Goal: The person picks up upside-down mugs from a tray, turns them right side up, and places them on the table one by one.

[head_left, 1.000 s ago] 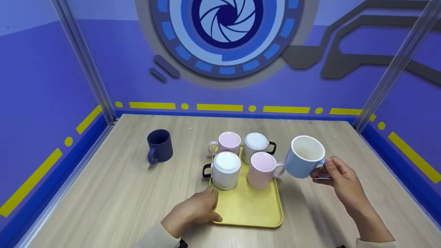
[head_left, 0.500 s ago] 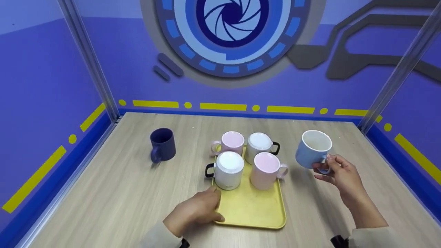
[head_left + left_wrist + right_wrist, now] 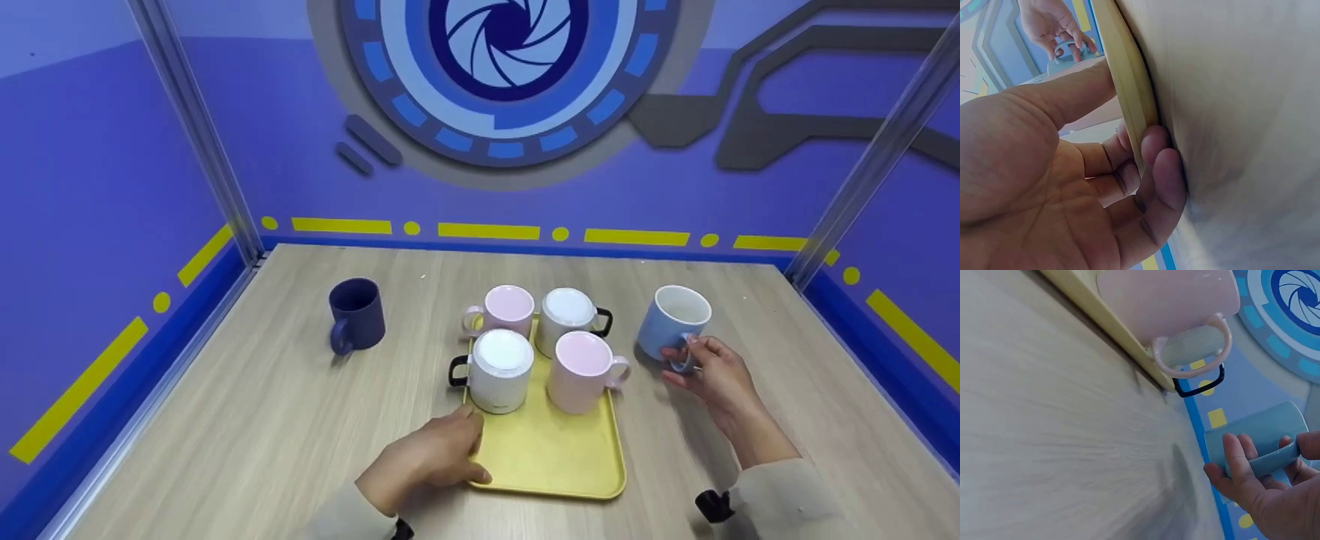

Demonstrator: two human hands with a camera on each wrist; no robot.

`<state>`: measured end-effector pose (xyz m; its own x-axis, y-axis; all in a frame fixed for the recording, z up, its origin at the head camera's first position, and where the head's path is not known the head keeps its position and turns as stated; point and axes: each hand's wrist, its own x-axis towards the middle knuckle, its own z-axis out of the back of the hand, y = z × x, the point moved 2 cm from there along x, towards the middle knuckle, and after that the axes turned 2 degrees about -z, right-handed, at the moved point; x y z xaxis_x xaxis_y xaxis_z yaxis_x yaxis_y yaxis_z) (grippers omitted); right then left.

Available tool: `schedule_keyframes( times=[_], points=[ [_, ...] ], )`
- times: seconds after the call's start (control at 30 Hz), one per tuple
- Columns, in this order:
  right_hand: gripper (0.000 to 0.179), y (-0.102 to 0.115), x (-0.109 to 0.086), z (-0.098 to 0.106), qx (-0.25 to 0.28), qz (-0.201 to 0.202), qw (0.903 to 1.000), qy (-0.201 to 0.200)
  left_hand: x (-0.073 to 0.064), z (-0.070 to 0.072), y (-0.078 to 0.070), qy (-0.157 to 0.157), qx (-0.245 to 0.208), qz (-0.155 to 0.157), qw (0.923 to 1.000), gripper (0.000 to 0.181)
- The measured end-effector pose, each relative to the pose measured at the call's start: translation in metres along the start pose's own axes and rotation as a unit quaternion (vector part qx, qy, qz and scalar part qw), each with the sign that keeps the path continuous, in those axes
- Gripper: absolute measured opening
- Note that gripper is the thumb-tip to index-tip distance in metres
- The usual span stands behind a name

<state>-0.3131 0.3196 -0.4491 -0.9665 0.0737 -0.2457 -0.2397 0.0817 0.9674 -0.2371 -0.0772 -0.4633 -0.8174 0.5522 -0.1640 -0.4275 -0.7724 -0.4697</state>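
Observation:
My right hand [image 3: 716,379] holds a light blue mug [image 3: 667,322] by its handle, to the right of the yellow tray [image 3: 551,461]. In the right wrist view the thumb and fingers are around the handle; whether the mug's base touches the table, I cannot tell. My left hand [image 3: 435,454] grips the tray's near left edge, thumb over the rim and fingertips curled at its underside in the left wrist view. On the tray stand a front pink mug [image 3: 579,382], a back pink mug [image 3: 510,307], a front white mug [image 3: 501,375] and a back white mug [image 3: 562,319], both white ones with black handles.
A dark navy mug [image 3: 358,315] stands upright at the left on the wood-grain table [image 3: 247,420], its handle toward me. Blue-purple panels [image 3: 450,195] wall the table at the back and both sides, with metal posts [image 3: 202,135] in the corners.
My right hand has carried the light blue mug away from the front pink mug, rightward and farther back, then slightly down. My left hand stays on the tray edge. The view has shifted slightly.

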Motion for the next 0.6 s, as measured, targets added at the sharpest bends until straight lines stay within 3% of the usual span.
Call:
schedule_keyframes(
  times=[0.27, 0.6],
  points=[
    [0.024, -0.005, 0.015, -0.012, -0.005, -0.020, 0.9998, 0.005, 0.001, 0.001, 0.000, 0.004, 0.000, 0.000, 1.0000, 0.041],
    [0.023, -0.006, 0.029, -0.023, -0.034, -0.028, 0.9989, -0.016, 0.000, 0.000, 0.001, 0.001, 0.010, -0.002, 1.0000, 0.040]
  ],
)
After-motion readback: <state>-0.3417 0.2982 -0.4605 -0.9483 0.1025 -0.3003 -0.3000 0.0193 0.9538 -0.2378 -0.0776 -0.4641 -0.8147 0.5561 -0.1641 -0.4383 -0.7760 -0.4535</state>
